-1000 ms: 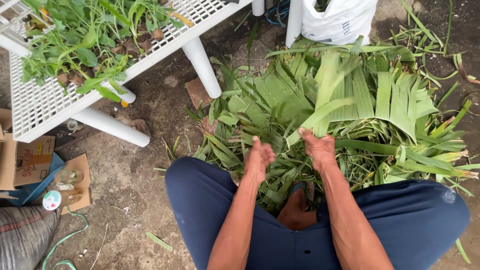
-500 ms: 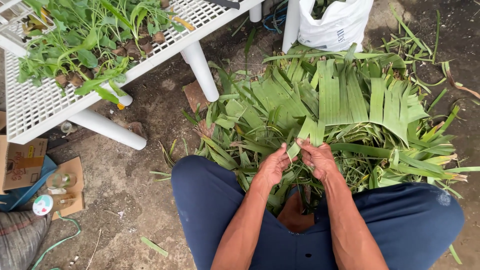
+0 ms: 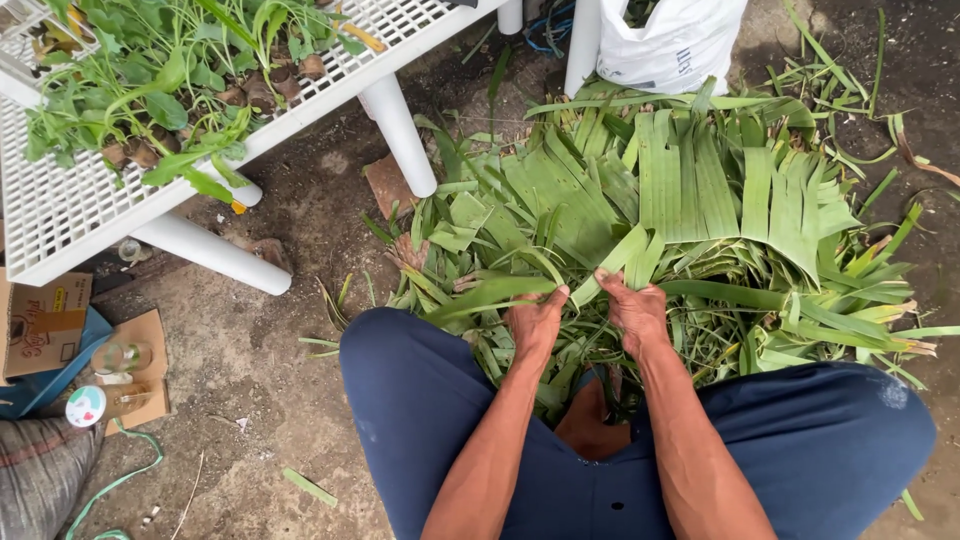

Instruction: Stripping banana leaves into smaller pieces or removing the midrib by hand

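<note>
Far left, ground: a cardboard box [image 3: 40, 322], a small glass jar [image 3: 120, 357] and a round lid [image 3: 86, 406] are seen on the dirt, with a grey sack [image 3: 40, 490] and a green cord [image 3: 120, 485] below them.
Upper left: a white lattice worktop [image 3: 70, 205] is seen on round white legs, and leafy green plants [image 3: 160, 70] with roots are heaped on it.
Centre ground: a flat reddish stone [image 3: 390, 185] is seen beside one worktop leg.
Leaf pile: a broad heap of torn green banana leaves [image 3: 700, 190] is spread on the ground in front of the knees, between the worktop legs and the right edge.
Left hand: the left hand [image 3: 535, 322] is laid on the near edge of the pile; a narrow leaf strip [image 3: 490, 296] is pinched by its fingers [image 3: 556, 298].
Right hand: the right hand [image 3: 635, 308] is held just beside the left; a pale folded leaf strip [image 3: 625, 262] is gripped by its closed fingers [image 3: 612, 285].
Legs: dark blue trousers [image 3: 420, 400] are worn, with the knees spread to either side of the forearms.
Upper right: a white plastic bag [image 3: 670, 40] is stood behind the pile.
Right edge: loose leaf scraps [image 3: 880, 110] are scattered over dark soil.
</note>
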